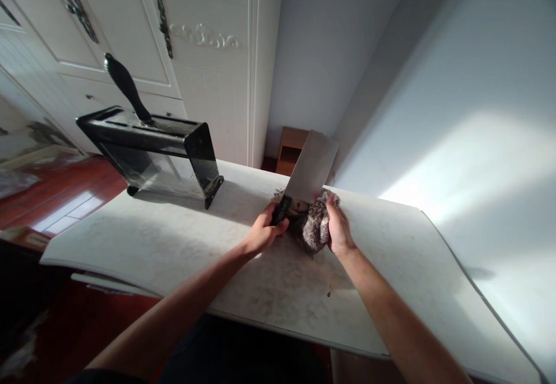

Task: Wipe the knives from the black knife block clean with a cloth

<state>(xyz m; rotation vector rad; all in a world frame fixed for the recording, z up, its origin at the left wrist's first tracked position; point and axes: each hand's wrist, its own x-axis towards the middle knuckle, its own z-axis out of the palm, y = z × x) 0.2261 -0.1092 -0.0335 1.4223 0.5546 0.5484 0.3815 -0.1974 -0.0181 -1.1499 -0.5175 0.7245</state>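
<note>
Looks like a room in a home, judging by the white panelled cupboard (217, 100) with ornate dark handles (164, 25) and raised scrollwork (204, 36), glossy reddish floor (98, 176) and small wooden cabinet (295, 136).

I see the knife holder (202, 155) on the table (382, 245) at 10 o'clock from the cloth (316, 234), the wardrobe (217, 94) behind at 11, the wall (469, 112) at 2.

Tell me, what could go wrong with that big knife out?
The right hand grips a bunched cloth close to the knife, so a slip might cut the fingers. The left hand alone holds the handle; if that grip loosened, the knife could drop. The rack stands near the table's edge, so a bump might topple it.
</note>
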